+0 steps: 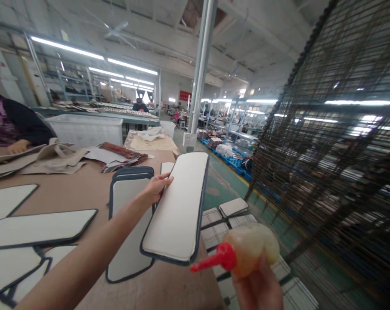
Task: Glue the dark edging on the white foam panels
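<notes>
My left hand [159,187] grips the left edge of a long white panel [178,206] with rounded corners and a dark blue border, its thumb on the white face. The panel is tilted up above the table's edge. Beneath it lies a stack of similar panels [130,232], partly covered by my forearm. In my right hand [259,286] is a squeeze bottle [256,245] with yellowish contents, lying sideways, its red nozzle [214,258] pointing left near the panel's lower corner. The nozzle looks apart from the panel. Part of my right hand is cut off by the lower frame edge.
More bordered panels [40,226] lie across the brown table [182,286] at left. Fabric pieces [56,157] lie behind, beside a co-worker's hand [19,146]. A white bin [88,129] stands beyond. On the right are a wire rack [337,129] and panels [233,207] low down.
</notes>
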`<move>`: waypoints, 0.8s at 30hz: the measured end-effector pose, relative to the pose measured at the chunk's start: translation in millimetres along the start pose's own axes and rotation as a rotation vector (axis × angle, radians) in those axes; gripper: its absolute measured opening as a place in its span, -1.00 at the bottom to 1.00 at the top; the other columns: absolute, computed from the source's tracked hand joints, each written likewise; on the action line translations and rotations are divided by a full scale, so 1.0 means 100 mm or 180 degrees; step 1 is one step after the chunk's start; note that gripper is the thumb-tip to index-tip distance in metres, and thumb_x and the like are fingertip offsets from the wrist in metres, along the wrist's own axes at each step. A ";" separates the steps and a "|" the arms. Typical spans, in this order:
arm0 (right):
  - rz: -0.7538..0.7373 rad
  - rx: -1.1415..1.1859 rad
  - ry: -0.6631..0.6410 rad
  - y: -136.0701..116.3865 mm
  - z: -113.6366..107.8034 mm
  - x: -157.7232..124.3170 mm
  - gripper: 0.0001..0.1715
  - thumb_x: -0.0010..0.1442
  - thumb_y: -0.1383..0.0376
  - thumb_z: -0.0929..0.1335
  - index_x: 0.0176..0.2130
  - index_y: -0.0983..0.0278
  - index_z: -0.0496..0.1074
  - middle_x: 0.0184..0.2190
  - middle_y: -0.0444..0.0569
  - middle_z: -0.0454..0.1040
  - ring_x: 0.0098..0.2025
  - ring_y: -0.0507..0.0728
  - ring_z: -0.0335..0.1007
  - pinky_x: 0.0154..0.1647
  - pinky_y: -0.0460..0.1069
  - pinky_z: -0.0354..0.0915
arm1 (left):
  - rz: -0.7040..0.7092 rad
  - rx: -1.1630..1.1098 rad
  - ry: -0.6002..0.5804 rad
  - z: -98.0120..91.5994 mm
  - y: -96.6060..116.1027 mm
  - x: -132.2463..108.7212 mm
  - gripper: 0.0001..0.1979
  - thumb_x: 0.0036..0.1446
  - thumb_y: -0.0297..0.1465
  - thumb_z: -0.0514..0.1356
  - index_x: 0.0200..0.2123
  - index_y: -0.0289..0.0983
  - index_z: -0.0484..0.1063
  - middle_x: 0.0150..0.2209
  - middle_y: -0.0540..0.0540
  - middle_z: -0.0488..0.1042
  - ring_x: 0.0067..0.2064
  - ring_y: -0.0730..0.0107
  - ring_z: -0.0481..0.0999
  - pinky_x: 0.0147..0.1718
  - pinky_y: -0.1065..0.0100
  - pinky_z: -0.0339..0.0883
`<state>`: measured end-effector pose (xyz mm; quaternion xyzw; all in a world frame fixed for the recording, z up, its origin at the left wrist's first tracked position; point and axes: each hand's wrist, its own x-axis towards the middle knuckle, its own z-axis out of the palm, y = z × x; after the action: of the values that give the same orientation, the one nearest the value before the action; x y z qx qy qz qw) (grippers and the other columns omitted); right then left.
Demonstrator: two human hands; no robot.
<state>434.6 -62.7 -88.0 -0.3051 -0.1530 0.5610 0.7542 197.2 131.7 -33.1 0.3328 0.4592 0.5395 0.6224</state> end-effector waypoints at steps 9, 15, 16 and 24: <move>-0.1687 -0.0168 -0.0075 -0.38 0.47 0.73 -0.58 -0.19 0.19 0.59 -0.28 0.22 0.54 -0.34 -0.13 0.60 -0.29 0.08 0.53 -0.28 -0.09 0.48 | -0.0020 0.0350 -0.0610 0.23 -0.38 -0.23 -0.33 -0.12 -0.48 0.40 0.12 -0.42 0.36 -0.48 -0.12 0.62 -0.54 0.27 0.56 -0.56 0.36 0.43; -0.2243 -0.0418 0.0029 -0.46 0.30 0.99 -0.44 -0.25 0.26 0.59 -0.20 0.22 0.47 -0.29 -0.12 0.54 -0.23 0.14 0.46 -0.21 0.00 0.43 | -0.0209 0.0385 -0.1402 0.35 -0.37 -0.37 -0.31 -0.31 -0.41 0.47 0.00 -0.39 0.46 -0.33 -0.15 0.65 -0.41 0.19 0.61 -0.45 0.36 0.44; -0.2284 -0.0454 0.0061 -0.47 0.28 1.01 -0.43 -0.25 0.25 0.58 -0.19 0.23 0.46 -0.28 -0.11 0.53 -0.23 0.15 0.46 -0.19 0.01 0.42 | -0.0275 0.0403 -0.1457 0.35 -0.34 -0.39 -0.31 -0.30 -0.43 0.47 0.01 -0.37 0.45 -0.31 -0.15 0.65 -0.40 0.17 0.61 -0.45 0.35 0.44; -0.2339 -0.0634 0.0159 -0.45 0.15 1.10 -0.39 -0.21 0.20 0.57 -0.13 0.21 0.42 -0.26 -0.11 0.50 -0.23 0.13 0.45 -0.19 0.01 0.41 | -0.0532 0.0207 -0.1770 0.28 -0.31 -0.41 -0.26 -0.20 -0.60 0.28 0.17 -0.32 0.34 -0.22 -0.17 0.64 -0.21 0.06 0.62 -0.37 0.32 0.45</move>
<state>494.9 36.4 -60.4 -0.3153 -0.2875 0.2280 0.8752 235.0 87.5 -42.0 0.4487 0.3139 0.3594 0.7556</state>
